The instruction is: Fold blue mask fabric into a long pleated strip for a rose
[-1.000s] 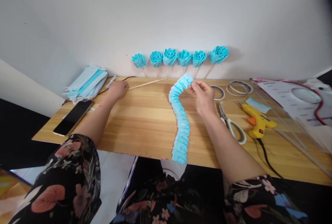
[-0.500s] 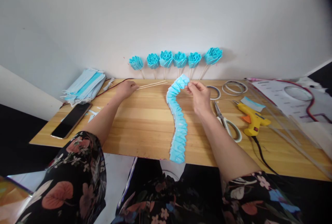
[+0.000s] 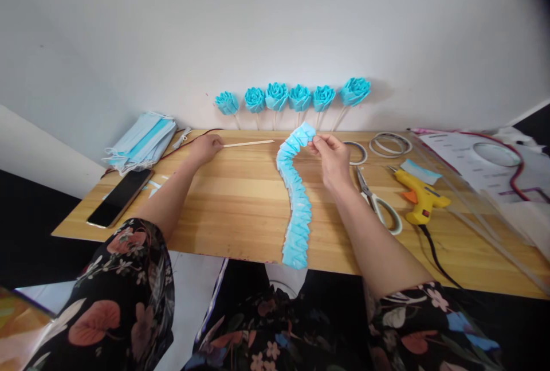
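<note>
Your left fingers are clamping pale sticks; your right fingers are pinching the pleated blue strip (upper end).

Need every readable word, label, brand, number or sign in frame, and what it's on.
No text is readable.
Printed sheet at the right: rows of grey marks, too blurred to read.
Yellow glue gun: dark patch on the body and red patch on the handle, too small to read.
Phone: screen dark, no text visible.
Folded blue strip: no writing visible.
</note>
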`<act>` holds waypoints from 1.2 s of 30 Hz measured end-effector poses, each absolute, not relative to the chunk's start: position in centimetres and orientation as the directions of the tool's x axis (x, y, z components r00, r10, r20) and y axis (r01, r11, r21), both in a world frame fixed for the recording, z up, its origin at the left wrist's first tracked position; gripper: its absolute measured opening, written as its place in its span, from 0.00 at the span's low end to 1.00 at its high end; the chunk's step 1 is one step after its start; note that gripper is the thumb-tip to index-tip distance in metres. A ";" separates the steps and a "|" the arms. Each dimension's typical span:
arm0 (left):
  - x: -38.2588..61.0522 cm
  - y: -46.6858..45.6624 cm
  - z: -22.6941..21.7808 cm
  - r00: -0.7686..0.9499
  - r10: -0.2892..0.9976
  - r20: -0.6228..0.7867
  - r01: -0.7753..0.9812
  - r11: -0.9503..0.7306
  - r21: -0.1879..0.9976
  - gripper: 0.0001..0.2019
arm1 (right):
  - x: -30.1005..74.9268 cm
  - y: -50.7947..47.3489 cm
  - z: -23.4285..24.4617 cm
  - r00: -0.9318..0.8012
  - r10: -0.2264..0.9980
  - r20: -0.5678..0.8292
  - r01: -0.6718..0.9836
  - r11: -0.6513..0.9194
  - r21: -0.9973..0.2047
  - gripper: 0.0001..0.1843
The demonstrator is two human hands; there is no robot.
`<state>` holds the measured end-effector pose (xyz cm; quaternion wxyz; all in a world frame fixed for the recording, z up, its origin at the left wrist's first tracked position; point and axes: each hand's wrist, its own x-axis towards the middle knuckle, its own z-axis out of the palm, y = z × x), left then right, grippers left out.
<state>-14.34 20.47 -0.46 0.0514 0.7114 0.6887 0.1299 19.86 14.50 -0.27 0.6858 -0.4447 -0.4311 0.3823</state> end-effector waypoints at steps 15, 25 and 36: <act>-16.0 20.1 -0.1 -0.036 0.999 0.038 0.928 0.020 0.373 0.23 | 20.0 14.7 -0.4 0.317 0.910 0.268 -0.135 0.323 -0.937 0.11; -15.6 20.1 -0.5 -0.028 0.998 0.054 0.941 0.008 0.338 0.26 | 19.8 14.4 -0.1 0.332 0.912 0.240 -0.168 0.308 -0.936 0.07; -13.9 19.4 -0.3 0.045 0.962 0.268 0.985 -0.087 0.148 0.20 | 19.8 14.5 -0.3 0.333 0.911 0.244 -0.148 0.306 -0.940 0.10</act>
